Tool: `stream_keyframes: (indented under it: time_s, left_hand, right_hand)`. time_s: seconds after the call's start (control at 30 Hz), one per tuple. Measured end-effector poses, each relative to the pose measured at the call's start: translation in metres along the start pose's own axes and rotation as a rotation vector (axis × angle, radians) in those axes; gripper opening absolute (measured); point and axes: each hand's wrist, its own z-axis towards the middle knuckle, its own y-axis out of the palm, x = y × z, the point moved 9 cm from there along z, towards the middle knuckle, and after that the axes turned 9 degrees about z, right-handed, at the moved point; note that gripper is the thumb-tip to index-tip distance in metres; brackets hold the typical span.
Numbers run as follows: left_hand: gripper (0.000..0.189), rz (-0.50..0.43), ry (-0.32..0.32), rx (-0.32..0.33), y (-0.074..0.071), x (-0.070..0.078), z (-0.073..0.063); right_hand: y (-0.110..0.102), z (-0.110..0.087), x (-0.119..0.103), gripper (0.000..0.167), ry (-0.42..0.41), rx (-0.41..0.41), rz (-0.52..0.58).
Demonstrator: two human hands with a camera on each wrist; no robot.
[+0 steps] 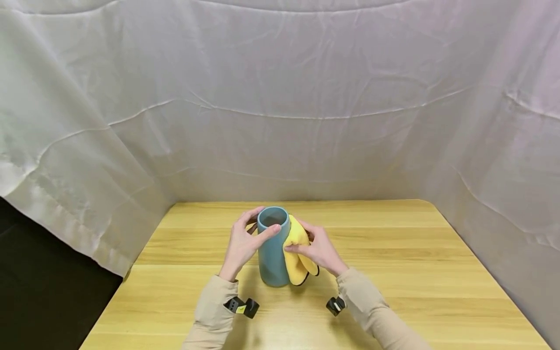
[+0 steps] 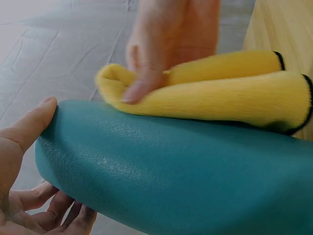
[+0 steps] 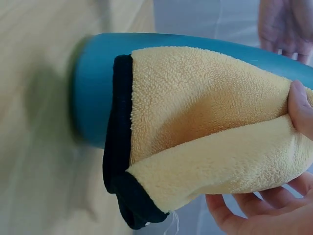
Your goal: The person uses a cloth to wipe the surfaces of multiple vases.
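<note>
A tall blue-green vase (image 1: 270, 260) stands upright on the table, its open mouth facing up. My left hand (image 1: 244, 242) grips it near the rim, thumb on the near side and fingers around the left and back. On the vase's right side hangs a folded yellow cloth (image 1: 294, 257) with black edging. My right hand (image 1: 321, 250) pinches this cloth near its top, thumb in front and fingers behind. In the right wrist view the cloth (image 3: 195, 93) lies along the vase wall, covering part of it, and its black-edged end hangs close to the base.
The wooden table (image 1: 393, 253) extends on both sides of the vase. A pale grey curtain (image 1: 306, 146) surrounds the back and sides. Dark space (image 1: 39, 282) lies beyond the table's left edge. Small black cameras (image 1: 336, 306) are strapped at both wrists.
</note>
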Motion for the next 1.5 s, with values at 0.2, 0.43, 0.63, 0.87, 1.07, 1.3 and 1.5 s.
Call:
stream_keyframes:
  time_s: [0.2,0.43,0.63,0.87,1.07,1.3,1.5]
  left_hand:
    - [0.059,0.008,-0.002,0.010,-0.001,-0.001,0.000]
    - [0.060,0.013,-0.004,0.000,0.001,-0.002,0.000]
    - [0.059,0.009,-0.004,0.008,-0.001,-0.002,-0.001]
    - [0.059,0.007,-0.006,0.000,-0.002,-0.002,-0.001]
    - [0.060,0.012,-0.011,0.003,-0.003,-0.002,-0.001]
    - [0.060,0.008,-0.003,0.007,-0.003,-0.002,-0.001]
    - [0.060,0.003,-0.004,0.006,-0.002,-0.002,0.000]
  right_hand:
    - [0.005,-0.008,0.027,0.071,0.045,-0.024,0.007]
    - [0.007,-0.018,0.046,0.075,0.073,-0.014,0.003]
    - [0.007,-0.018,0.046,0.075,0.061,-0.005,0.000]
    - [0.009,-0.016,0.047,0.076,0.068,-0.007,0.011]
    - [0.009,-0.013,0.044,0.075,0.060,-0.013,0.014]
    - [0.006,-0.007,0.032,0.075,0.050,-0.003,0.035]
    - [0.001,0.001,0.009,0.071,0.012,0.015,0.026]
